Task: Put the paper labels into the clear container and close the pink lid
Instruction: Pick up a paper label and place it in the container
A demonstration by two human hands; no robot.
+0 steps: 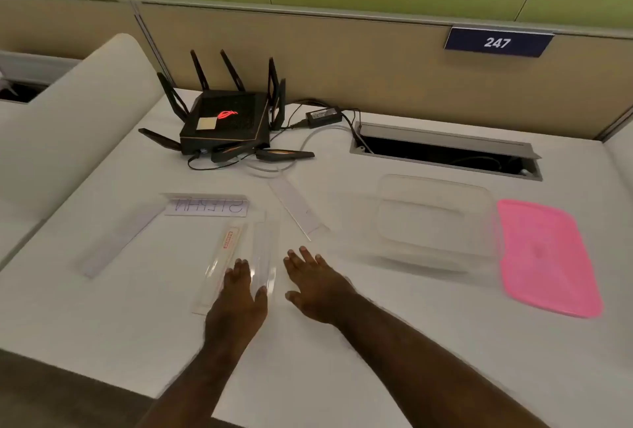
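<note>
Several long paper labels lie on the white desk. One with handwriting [209, 206] sits at centre left, a plain strip [116, 242] is further left, another strip [298, 208] angles toward the router. Two clear-sleeved labels lie side by side: one with a red mark [224, 256] and one plain [263, 249]. My left hand [239, 294] rests flat on the near ends of these two, fingers apart. My right hand [315, 284] hovers open just to the right, holding nothing. The clear container [435, 218] stands open at the right. Its pink lid [544, 256] lies flat beside it.
A black router [226, 123] with antennas and cables sits at the back of the desk, with a power adapter [323, 116] beside it. An open cable tray [445, 152] lies behind the container. A beige partition wall runs along the back. A cream divider [78, 112] stands at left.
</note>
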